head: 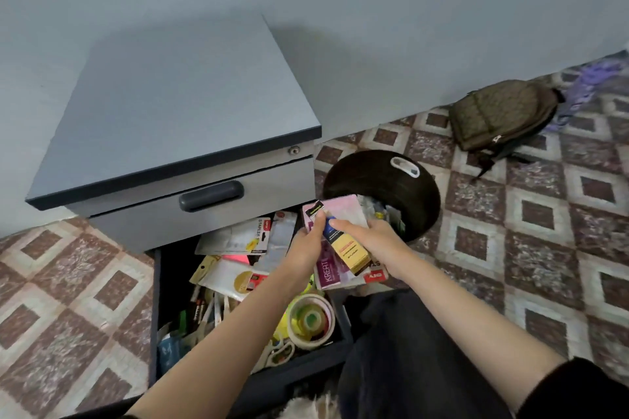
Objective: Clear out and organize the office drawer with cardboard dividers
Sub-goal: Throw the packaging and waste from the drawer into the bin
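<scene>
Gripping a messy stack of packets (343, 214) with both hands, the person is holding it over the back right corner of the open drawer (155, 316), just beside a dark round bin (374, 173). The left hand (306, 241) is pinching the stack from its left side, with the thumb pressing on the black end of a slim blue-and-yellow box (350, 253) that's lying on top. The right hand (376, 236) is clamping the other side, one digit lying across the top. The fingers underneath are hidden by the stack, so I can't say how they're sitting. A purple pack (328, 270) is poking out at the near end, showing "KREAT" before the box covers the rest.

The drawer is hanging out of a grey cabinet (177, 95) and it's crammed. I'm making out a stapler pack (238, 238) at the back and a big roll of tape (311, 320) near the front right. The pens and bits on the left are too jumbled to name. The left forearm is cutting across the middle and hiding a chunk of it.

The bin is showing some crumpled wrappers, but the stack is blocking most of its opening, and I can't tell if it's upright or tipped. An olive backpack (500, 112) is slumping on the tiled floor (544, 248) by the wall, well apart.
</scene>
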Demonstrator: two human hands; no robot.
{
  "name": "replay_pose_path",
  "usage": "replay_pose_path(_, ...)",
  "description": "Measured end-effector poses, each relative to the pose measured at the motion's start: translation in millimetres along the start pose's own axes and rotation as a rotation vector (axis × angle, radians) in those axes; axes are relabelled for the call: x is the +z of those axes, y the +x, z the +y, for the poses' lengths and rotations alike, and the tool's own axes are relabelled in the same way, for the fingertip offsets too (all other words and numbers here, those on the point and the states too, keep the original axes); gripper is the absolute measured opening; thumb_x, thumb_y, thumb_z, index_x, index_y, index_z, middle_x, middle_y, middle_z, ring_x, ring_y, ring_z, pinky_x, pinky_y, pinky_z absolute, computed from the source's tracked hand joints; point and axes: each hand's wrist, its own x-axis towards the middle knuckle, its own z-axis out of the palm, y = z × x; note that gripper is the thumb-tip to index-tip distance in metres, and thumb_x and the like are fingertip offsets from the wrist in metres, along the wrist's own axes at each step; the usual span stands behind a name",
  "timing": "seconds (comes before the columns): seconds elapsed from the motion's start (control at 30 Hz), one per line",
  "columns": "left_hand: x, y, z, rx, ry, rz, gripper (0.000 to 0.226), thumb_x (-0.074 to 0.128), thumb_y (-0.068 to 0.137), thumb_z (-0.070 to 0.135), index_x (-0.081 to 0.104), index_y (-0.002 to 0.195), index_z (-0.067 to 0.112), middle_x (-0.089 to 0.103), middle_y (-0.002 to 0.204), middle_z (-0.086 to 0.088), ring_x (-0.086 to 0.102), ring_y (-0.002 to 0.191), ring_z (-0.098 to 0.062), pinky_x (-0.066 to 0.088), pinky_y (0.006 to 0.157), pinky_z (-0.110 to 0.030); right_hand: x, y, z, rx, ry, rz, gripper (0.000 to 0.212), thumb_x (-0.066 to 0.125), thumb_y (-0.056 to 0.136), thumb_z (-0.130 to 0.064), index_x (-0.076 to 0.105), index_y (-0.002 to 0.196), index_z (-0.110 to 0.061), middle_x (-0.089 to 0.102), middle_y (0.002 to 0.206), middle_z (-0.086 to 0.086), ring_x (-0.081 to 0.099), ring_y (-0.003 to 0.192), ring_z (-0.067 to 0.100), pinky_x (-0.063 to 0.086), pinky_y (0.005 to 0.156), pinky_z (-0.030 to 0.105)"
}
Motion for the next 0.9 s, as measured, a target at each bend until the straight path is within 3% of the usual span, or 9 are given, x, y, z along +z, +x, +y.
replay_pose_path(0.07, 18, 11, 8, -0.015, -0.008, -0.003, 0.044, 0.051, 0.092, 0.045, 0.057, 0.114, 0.008, 0.070, 0.096, -0.017, 0.068, 0.086, -0.030, 0.053, 0.088, -0.047, -18, 7, 3, 0.042, -0.016, 0.041, 0.043, 0.073, 0.073, -0.049, 0.067, 0.097, -0.014, 0.072, 0.087, 0.004, 0.068, 0.081, 0.018, 0.054, 0.076, 0.030)
replay_pose_path(0.17, 38, 27, 17, -0.039, 0.007, -0.020, 0.033, 0.055, 0.091, 0.036, 0.061, 0.110, 0.009, 0.071, 0.093, -0.014, 0.069, 0.085, -0.029, 0.055, 0.083, -0.041, -43, 19, 3, 0.071, 0.021, 0.085, 0.036, 0.073, 0.077, -0.041, 0.067, 0.096, -0.011, 0.071, 0.078, 0.003, 0.068, 0.069, 0.014, 0.050, 0.058, 0.022)
replay_pose_path(0.3, 58, 44, 28, -0.022, 0.064, -0.080, 0.023, 0.052, 0.095, 0.028, 0.063, 0.104, 0.010, 0.070, 0.086, -0.005, 0.067, 0.074, -0.015, 0.049, 0.060, -0.024, -69, 41, 1, 0.071, 0.041, 0.144, 0.036, 0.073, 0.076, -0.041, 0.068, 0.093, -0.009, 0.073, 0.086, 0.007, 0.070, 0.077, 0.019, 0.056, 0.077, 0.031)
replay_pose_path(0.4, 67, 58, 40, -0.005, 0.081, -0.082, 0.028, 0.052, 0.095, 0.025, 0.062, 0.111, 0.005, 0.069, 0.093, -0.008, 0.065, 0.079, -0.017, 0.051, 0.076, -0.028, -80, 58, -3, 0.056, 0.037, 0.147, 0.037, 0.072, 0.077, -0.043, 0.067, 0.090, -0.010, 0.073, 0.090, 0.008, 0.069, 0.078, 0.018, 0.053, 0.074, 0.029)
replay_pose_path(0.53, 65, 77, 55, 0.047, 0.132, -0.041, 0.062, 0.055, 0.093, 0.030, 0.029, 0.144, 0.006, 0.052, 0.135, -0.011, 0.056, 0.109, -0.020, 0.041, 0.093, -0.031, -95, 74, -13, 0.025, 0.072, 0.209, 0.088, 0.062, 0.073, -0.065, 0.045, 0.136, -0.007, 0.052, 0.136, 0.011, 0.053, 0.120, 0.027, 0.043, 0.101, 0.037)
replay_pose_path(0.63, 51, 79, 55, 0.061, 0.167, 0.025, 0.078, 0.055, 0.093, 0.030, 0.005, 0.150, 0.013, 0.029, 0.152, -0.009, 0.033, 0.136, -0.026, 0.029, 0.109, -0.036, -104, 75, -5, 0.053, 0.035, 0.257, 0.077, 0.058, 0.088, -0.047, 0.029, 0.146, -0.006, 0.034, 0.150, 0.010, 0.035, 0.135, 0.029, 0.031, 0.107, 0.036)
replay_pose_path(0.77, 23, 61, 43, 0.033, 0.167, 0.066, 0.069, 0.054, 0.095, 0.026, 0.013, 0.149, 0.012, 0.028, 0.152, -0.009, 0.033, 0.136, -0.027, 0.033, 0.107, -0.037, -98, 65, 13, 0.128, -0.045, 0.266, 0.053, 0.060, 0.090, -0.029, 0.049, 0.129, 0.005, 0.050, 0.135, 0.019, 0.049, 0.121, 0.032, 0.040, 0.099, 0.038)
replay_pose_path(0.83, 7, 49, 35, 0.024, 0.164, 0.098, 0.069, 0.055, 0.094, 0.025, 0.016, 0.149, 0.012, 0.028, 0.151, -0.011, 0.034, 0.135, -0.028, 0.034, 0.108, -0.039, -86, 57, 13, 0.137, -0.079, 0.272, 0.047, 0.061, 0.089, -0.023, 0.055, 0.121, 0.010, 0.060, 0.117, 0.025, 0.059, 0.097, 0.033, 0.046, 0.083, 0.040)
replay_pose_path(0.9, -10, 37, 29, 0.033, 0.175, 0.111, 0.063, 0.054, 0.095, 0.024, 0.022, 0.147, 0.011, 0.035, 0.146, -0.011, 0.037, 0.133, -0.029, 0.035, 0.106, -0.039, -72, 48, 8, 0.127, -0.095, 0.245, 0.043, 0.062, 0.087, -0.021, 0.058, 0.117, 0.010, 0.061, 0.084, 0.018, 0.051, 0.071, 0.023, 0.039, 0.067, 0.032)
